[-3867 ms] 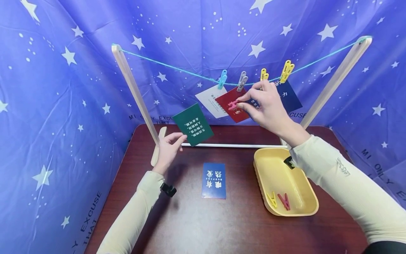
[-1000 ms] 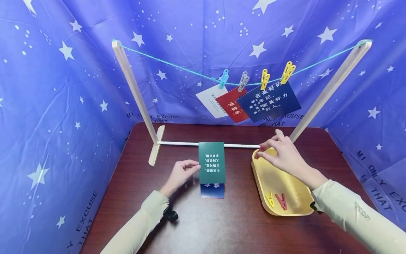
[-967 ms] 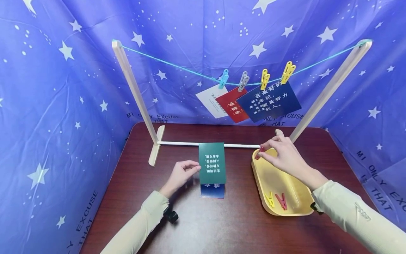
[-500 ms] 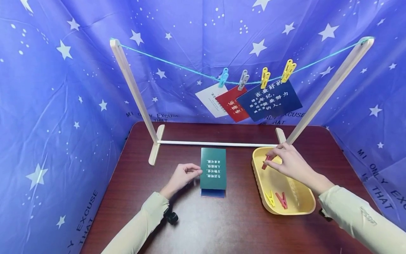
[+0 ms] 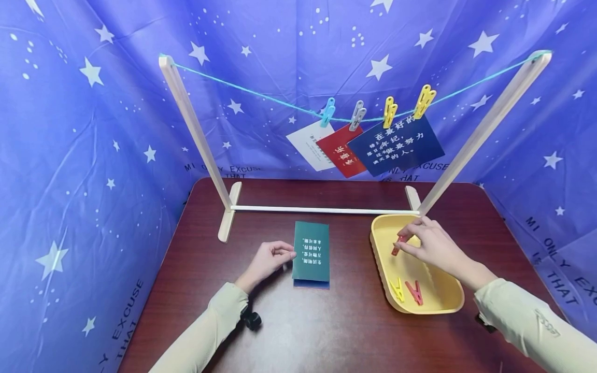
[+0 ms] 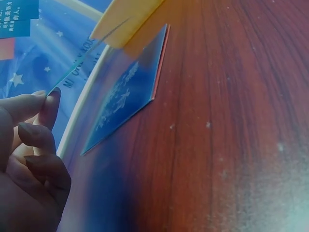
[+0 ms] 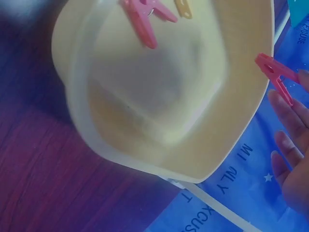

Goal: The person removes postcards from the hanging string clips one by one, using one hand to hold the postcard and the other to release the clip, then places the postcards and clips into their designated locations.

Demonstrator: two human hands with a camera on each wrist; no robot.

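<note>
My left hand (image 5: 267, 263) pinches a green card (image 5: 311, 251) with white writing by its left edge. The left wrist view shows this card nearly edge-on, raised above a blue card (image 6: 128, 92) that lies on the table with a red layer along its edge. In the head view the green card covers most of the blue one. On the right, my right hand (image 5: 436, 249) pinches a red clothespin (image 7: 273, 68) between thumb and fingers, over the far part of the yellow basket (image 5: 379, 264). A yellow clothespin (image 5: 397, 290) and another red clothespin (image 5: 414, 293) lie inside the basket.
A cord (image 5: 261, 94) spans two wooden posts (image 5: 196, 129) behind the cards. White (image 5: 308, 147), red (image 5: 337, 150) and navy (image 5: 396, 147) cards hang from it by blue, grey and yellow clothespins. A white rod (image 5: 298, 210) joins the posts' feet.
My left hand has brought the green card down from near the hanging cards to just over the blue card. My right hand has come down from the cord to the basket, still pinching the red clothespin.
</note>
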